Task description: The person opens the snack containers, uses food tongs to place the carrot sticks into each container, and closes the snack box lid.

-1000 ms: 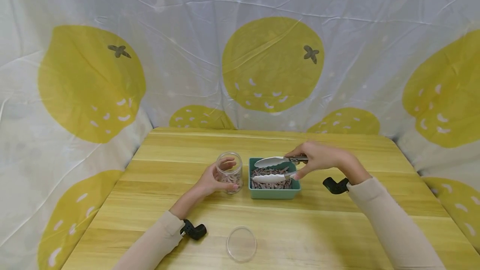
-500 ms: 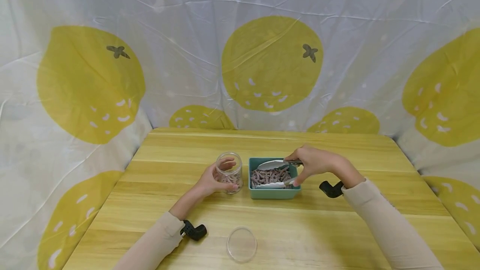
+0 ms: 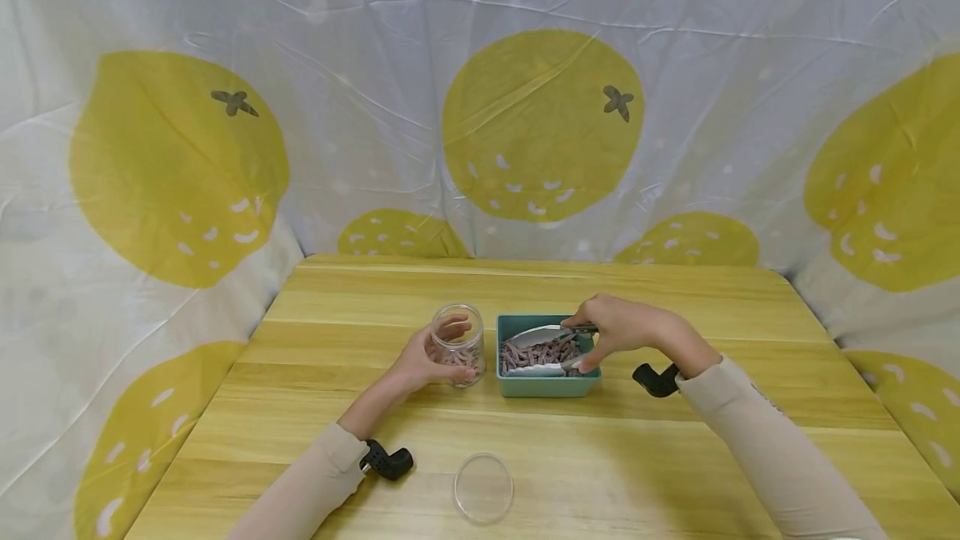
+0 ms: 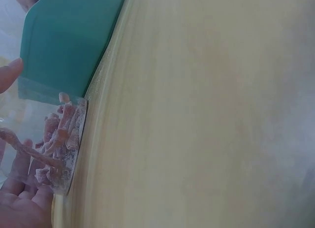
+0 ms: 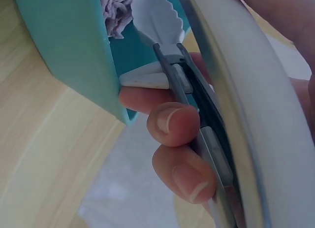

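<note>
**Status: one jar (image 3: 472, 348), one bin (image 3: 547, 388), one pair of tongs (image 3: 536, 371)**

My left hand (image 3: 417, 363) is gripping the clear jar, which is standing upright just beside the bin; pinkish strips (image 4: 61, 132) are lying in its lower part. My right hand (image 3: 621, 327) is holding the tongs, their two white heads resting apart inside the green bin among more strips, too many to count. One clear round lid (image 3: 483, 488) is lying nearer me. Two black wrist devices (image 3: 390, 463) are showing, one per arm. The wooden surface (image 3: 637, 457) is carrying jar, bin and lid; cloth (image 3: 360, 107) with yellow fruit prints is hanging behind and at both sides.
</note>
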Available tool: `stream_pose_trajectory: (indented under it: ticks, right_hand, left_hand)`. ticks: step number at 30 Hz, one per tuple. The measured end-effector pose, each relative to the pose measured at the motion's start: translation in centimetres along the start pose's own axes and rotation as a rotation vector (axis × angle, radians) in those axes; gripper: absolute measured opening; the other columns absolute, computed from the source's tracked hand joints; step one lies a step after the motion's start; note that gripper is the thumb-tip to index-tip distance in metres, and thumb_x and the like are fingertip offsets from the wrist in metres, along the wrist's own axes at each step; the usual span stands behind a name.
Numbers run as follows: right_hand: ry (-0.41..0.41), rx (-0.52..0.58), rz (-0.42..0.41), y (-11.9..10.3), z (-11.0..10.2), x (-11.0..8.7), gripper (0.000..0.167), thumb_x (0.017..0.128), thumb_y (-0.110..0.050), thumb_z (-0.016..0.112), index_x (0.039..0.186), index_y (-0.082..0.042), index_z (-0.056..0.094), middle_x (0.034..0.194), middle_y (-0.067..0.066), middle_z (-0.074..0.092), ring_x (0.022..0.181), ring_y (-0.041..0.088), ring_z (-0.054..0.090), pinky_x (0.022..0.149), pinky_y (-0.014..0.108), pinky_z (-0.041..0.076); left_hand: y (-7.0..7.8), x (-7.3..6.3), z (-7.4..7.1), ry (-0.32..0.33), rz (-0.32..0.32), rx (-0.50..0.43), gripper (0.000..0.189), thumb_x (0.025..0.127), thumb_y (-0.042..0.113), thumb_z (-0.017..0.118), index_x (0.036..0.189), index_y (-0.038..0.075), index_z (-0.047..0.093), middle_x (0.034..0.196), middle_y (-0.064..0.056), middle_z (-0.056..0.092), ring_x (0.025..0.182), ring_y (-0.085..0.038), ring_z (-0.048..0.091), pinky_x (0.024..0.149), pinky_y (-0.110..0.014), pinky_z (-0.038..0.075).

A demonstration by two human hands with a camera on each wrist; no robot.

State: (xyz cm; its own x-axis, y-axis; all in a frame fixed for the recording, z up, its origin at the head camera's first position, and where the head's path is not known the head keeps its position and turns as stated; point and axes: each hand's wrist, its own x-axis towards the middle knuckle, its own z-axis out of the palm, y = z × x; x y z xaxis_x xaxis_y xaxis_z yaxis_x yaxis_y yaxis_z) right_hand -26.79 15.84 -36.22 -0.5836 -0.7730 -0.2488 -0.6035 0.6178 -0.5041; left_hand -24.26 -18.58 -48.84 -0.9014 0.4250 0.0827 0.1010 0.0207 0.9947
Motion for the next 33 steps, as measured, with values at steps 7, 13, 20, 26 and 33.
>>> stream_pose_trajectory:
  ticks: [7, 13, 20, 26, 33]
  right_hand:
    - [0.012, -0.028, -0.044, 0.2, -0.1, 0.1, 0.063, 0.083, -0.02, 0.083, 0.131, 0.011, 0.058, 0.061, -0.01, 0.029, 0.05, 0.005, 0.017, 0.054, 0.024, 0.028]
    - [0.016, -0.029, -0.031, 0.5, -0.1, -0.1, 0.059, 0.085, -0.019, 0.081, 0.133, 0.006, 0.059, 0.074, -0.005, 0.055, 0.048, 0.004, 0.027, 0.063, 0.026, 0.041]
    - [0.031, -0.032, -0.034, 0.6, -0.5, -0.3, 0.055, 0.086, -0.017, 0.08, 0.132, 0.004, 0.061, 0.089, 0.0, 0.064, 0.053, 0.004, 0.029, 0.064, 0.027, 0.041]
    - [0.026, -0.029, 0.013, 0.4, -0.9, -0.6, 0.059, 0.084, -0.018, 0.082, 0.133, 0.006, 0.059, 0.128, 0.017, 0.064, 0.079, 0.016, 0.062, 0.077, 0.033, 0.051]
    - [0.024, -0.041, 0.047, 0.3, -1.0, -0.8, 0.063, 0.081, -0.018, 0.085, 0.133, 0.006, 0.059, 0.131, 0.018, 0.062, 0.088, 0.017, 0.063, 0.076, 0.033, 0.05]
  left_hand:
    - [0.0, 0.0, 0.0, 0.001, 0.002, 0.002, 0.084, 0.074, -0.007, 0.084, 0.146, 0.003, 0.042, 0.147, -0.024, 0.046, 0.139, -0.039, 0.038, 0.107, -0.035, 0.04]
    - [0.0, 0.0, 0.0, 0.0, 0.003, 0.005, 0.084, 0.075, -0.007, 0.084, 0.147, 0.003, 0.042, 0.147, -0.022, 0.047, 0.139, -0.038, 0.039, 0.106, -0.033, 0.042]
    - [0.1, 0.1, 0.1, -0.002, 0.014, -0.002, 0.082, 0.075, -0.006, 0.084, 0.146, 0.002, 0.042, 0.146, -0.022, 0.047, 0.139, -0.041, 0.037, 0.105, -0.027, 0.04]
    - [0.2, 0.2, 0.2, 0.002, 0.012, 0.004, 0.081, 0.074, -0.009, 0.083, 0.145, 0.006, 0.045, 0.145, -0.019, 0.049, 0.14, -0.039, 0.037, 0.107, -0.027, 0.038]
    - [0.0, 0.2, 0.2, 0.008, 0.011, -0.004, 0.082, 0.074, -0.009, 0.084, 0.144, 0.005, 0.046, 0.145, -0.019, 0.049, 0.14, -0.04, 0.037, 0.107, -0.028, 0.038]
